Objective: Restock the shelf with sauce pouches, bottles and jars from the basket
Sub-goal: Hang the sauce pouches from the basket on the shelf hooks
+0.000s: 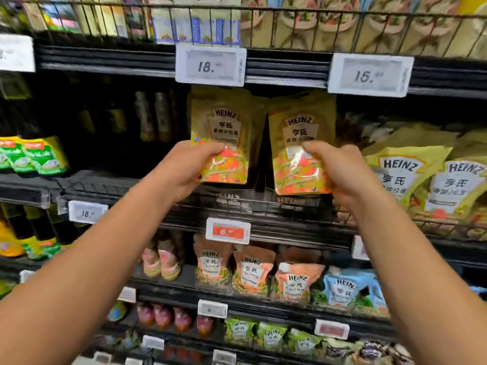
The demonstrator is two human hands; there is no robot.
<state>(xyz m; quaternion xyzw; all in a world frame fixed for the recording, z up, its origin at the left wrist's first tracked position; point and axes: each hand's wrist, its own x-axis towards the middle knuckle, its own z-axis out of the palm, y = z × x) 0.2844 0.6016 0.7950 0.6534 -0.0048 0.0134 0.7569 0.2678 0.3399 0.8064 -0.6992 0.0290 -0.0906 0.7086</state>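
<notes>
Both hands are raised to the middle shelf (pixel 184 205), each holding one gold Heinz sauce pouch upright by its lower part. In the left hand (pixel 181 167), the thumb lies across the front of the left pouch (pixel 224 127) and the fingers are hidden behind it. The right hand (pixel 340 169) pinches the right pouch (pixel 303 138) at its right edge, thumb on the front. These two pouches sit side by side, nearly touching, in front of the shelf's dark opening, just above its wire front rail; whether their bases rest on the shelf cannot be told. Right of them stand pale yellow Heinz pouches (pixel 403 175) on the same shelf, and far back on the left are dark bottles (pixel 155 117). White price tags (pixel 210 65) hang on the shelf edge above, and a red price tag (pixel 228 231) hangs below the held pouches. Orange pouches (pixel 253 272) and a blue pouch (pixel 347 288) fill the next shelf down, with green pouches (pixel 263 333) lower still.
</notes>
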